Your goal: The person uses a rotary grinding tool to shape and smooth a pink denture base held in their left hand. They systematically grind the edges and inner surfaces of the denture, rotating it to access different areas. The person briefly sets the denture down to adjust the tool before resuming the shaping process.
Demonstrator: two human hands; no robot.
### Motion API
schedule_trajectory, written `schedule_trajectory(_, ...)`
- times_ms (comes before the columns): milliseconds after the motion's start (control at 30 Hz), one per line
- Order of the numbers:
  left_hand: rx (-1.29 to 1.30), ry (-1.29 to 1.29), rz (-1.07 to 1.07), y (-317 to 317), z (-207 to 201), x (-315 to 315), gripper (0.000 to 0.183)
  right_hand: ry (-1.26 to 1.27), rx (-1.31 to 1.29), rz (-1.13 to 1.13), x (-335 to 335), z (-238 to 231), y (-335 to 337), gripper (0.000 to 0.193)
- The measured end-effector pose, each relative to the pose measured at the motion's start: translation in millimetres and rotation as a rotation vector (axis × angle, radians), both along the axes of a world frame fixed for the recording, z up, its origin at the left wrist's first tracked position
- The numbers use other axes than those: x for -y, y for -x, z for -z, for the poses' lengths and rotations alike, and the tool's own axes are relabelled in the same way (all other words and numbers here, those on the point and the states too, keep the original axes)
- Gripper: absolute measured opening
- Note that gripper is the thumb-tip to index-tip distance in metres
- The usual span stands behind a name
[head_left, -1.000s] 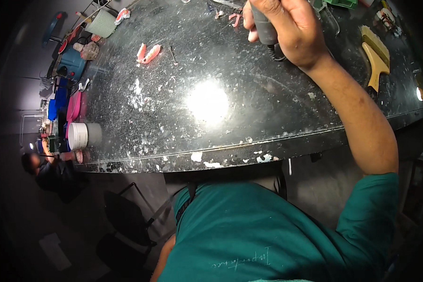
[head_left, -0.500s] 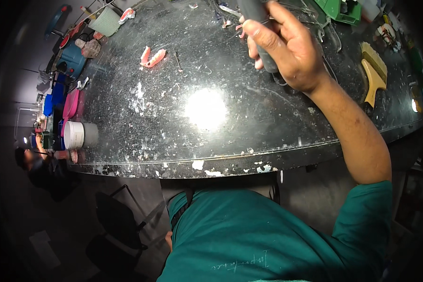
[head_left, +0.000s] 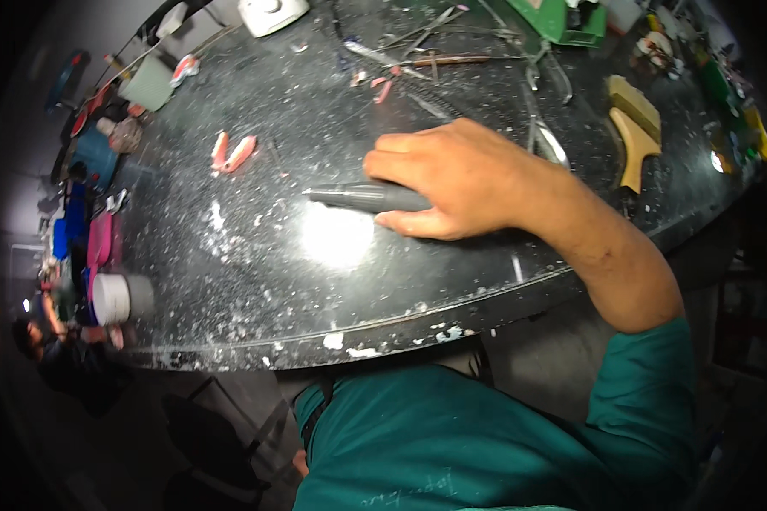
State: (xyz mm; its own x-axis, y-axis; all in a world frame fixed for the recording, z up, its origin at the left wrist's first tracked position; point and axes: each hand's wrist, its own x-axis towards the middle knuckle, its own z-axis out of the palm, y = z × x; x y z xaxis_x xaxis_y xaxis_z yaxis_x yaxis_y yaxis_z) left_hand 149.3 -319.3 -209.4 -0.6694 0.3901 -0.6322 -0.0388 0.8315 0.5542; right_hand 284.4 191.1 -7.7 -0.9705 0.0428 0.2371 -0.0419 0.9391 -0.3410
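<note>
My right hand [head_left: 452,179] is closed round a dark grey rotary handpiece [head_left: 354,196]. The tool lies low over the black workbench [head_left: 230,294], its narrow tip pointing left. Left of and beyond the tip sits a pink, V-shaped denture [head_left: 234,155] with a thin metal bur near it. Farther off, past my knuckles, are pink scraps [head_left: 383,90] and several metal hand tools [head_left: 435,60]. Of my left hand only a small patch of skin [head_left: 301,462] shows beside my green shirt; its fingers are hidden.
A wooden-handled brush [head_left: 632,140] lies at the right, and a green bin [head_left: 571,21] stands at the back. On the left are a white tub [head_left: 112,298], a pink tray [head_left: 100,240] and a pale green cup [head_left: 149,83]. A white control box [head_left: 271,14] is at the far edge.
My right hand has come down and nearer with the handpiece, turning it from upright to nearly level, tip leftward. The view has shifted, showing more of the tools at the back.
</note>
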Motion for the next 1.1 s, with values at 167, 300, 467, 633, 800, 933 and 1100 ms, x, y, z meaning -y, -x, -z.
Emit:
schedule_trajectory(167, 0.010, -0.044, 0.021, 19.4, 12.1, -26.3, 0.015, 0.102, 0.050, 0.063, -3.7, -10.0, -3.5, 0.032)
schedule_trajectory(300, 0.018, -0.076, 0.042, 27.6, 15.0, -37.0, 0.016, 0.198, -0.144, 0.220, -17.8, -6.6, 1.5, 0.027)
schedule_trajectory(467, 0.014, -0.129, 0.066, 37.4, 14.2, -51.2, 0.016, 0.074, -0.217, 0.745, -135.9, -5.8, 3.3, 0.018)
schedule_trajectory(633, 0.013, -0.165, 0.058, 36.0, 10.1, -52.7, 0.016, -0.092, -0.067, 0.944, -241.1, 9.4, 22.5, 0.013)
schedule_trajectory(800, 0.029, -0.178, 0.030, 34.6, 11.1, -43.6, 0.016, -0.144, -0.048, 0.840, -257.2, 12.2, 31.6, 0.013)
schedule_trajectory(933, 0.050, -0.186, 0.018, 36.3, 14.5, -37.0, 0.017, 0.031, -0.225, 0.747, -221.0, -4.5, 14.6, 0.012)
schedule_trajectory(1100, 0.053, -0.189, -0.010, 40.4, 11.2, -26.2, 0.017, 0.357, -0.117, 0.459, -65.1, -45.9, -4.8, 0.012)
